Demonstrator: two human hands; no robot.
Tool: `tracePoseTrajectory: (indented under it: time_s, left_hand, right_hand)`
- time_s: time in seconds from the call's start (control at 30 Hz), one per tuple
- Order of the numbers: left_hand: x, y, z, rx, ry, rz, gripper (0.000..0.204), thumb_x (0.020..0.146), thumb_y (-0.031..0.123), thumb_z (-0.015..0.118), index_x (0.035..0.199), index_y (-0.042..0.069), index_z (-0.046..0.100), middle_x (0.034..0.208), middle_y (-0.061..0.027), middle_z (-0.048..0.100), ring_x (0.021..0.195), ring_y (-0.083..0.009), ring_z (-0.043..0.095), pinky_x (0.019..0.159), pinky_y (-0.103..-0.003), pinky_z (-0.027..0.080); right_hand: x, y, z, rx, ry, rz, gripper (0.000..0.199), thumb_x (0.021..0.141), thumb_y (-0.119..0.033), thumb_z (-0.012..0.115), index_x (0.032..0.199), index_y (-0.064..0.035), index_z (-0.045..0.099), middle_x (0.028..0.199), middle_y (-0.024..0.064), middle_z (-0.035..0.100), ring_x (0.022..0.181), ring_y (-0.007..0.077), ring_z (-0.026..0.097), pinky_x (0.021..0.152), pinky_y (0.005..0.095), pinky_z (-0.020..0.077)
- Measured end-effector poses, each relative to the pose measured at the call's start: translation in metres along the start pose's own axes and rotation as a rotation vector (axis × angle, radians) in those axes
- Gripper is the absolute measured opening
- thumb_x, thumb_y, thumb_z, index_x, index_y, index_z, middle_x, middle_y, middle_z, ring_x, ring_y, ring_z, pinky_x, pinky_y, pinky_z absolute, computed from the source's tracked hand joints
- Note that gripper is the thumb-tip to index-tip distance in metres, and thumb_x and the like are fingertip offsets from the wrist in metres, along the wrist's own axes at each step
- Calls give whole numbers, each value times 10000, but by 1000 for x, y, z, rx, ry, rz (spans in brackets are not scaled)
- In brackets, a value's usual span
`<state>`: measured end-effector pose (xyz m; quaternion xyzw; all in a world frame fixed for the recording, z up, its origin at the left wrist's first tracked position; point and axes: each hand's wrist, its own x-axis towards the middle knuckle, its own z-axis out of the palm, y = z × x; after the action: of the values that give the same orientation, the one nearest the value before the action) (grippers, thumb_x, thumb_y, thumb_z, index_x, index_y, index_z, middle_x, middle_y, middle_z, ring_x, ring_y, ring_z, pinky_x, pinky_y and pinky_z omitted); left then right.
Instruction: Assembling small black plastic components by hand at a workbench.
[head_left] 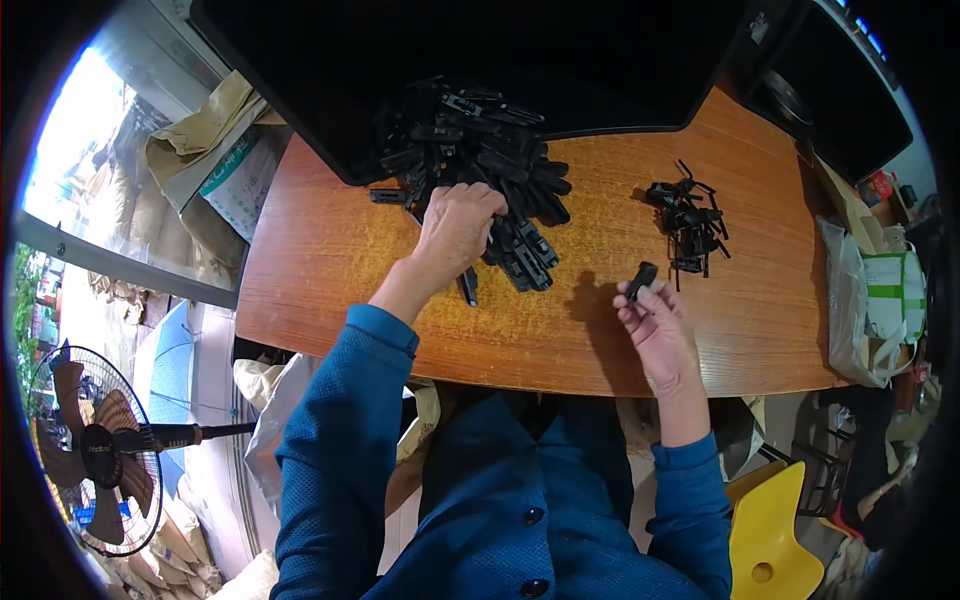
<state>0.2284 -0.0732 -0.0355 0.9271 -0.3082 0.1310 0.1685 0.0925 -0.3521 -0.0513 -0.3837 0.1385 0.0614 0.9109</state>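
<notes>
A heap of black plastic parts (460,135) lies at the far middle of the wooden table, some of them long with slots. My left hand (458,228) reaches into its near edge, back upward and fingers curled down. Its fingertips are hidden, so what they grip cannot be made out. My right hand (662,335) is raised above the table's near right part, thumb and fingers pinching a small black plastic piece (641,281). Beyond it lies a smaller cluster of thin, spiky black parts (692,222), apart from the heap.
A large black panel or tray (480,50) borders the heap's far side on the wooden table (330,270). A fan (98,450) stands at left, near a paper sack (215,150). At right are a plastic bag (850,310) and a yellow chair (770,530).
</notes>
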Motion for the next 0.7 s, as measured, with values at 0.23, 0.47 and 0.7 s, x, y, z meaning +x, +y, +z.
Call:
tracePoseTrajectory:
  time_s: [0.23, 0.47, 0.7]
  left_hand:
    - [19, 6, -18, 18, -498, 3, 178, 794, 57, 623, 969, 46, 591, 1018, -86, 583, 1005, -284, 560, 879, -419, 460]
    - [20, 6, -24, -63, -638, -9, 137, 802, 110, 640, 911, 42, 592, 989, -101, 611, 993, -299, 583, 833, -394, 472]
    - [9, 12, -28, -303, -452, -265, 275, 776, 111, 685, 954, 19, 496, 845, -131, 619, 775, -326, 613, 710, -387, 476]
  right_hand:
    - [-12, 9, 18, 154, -5, 68, 237, 852, 55, 551, 1075, -26, 540, 1060, 165, 596, 902, 212, 629, 789, 285, 545]
    - [-1, 30, 11, 56, 37, 0, 232, 886, -53, 601, 1105, -71, 526, 970, 120, 620, 767, 160, 601, 654, 249, 501]
    - [-6, 34, 23, -83, 52, -4, 213, 927, -153, 571, 1116, -72, 515, 885, 106, 638, 676, 150, 599, 590, 252, 488]
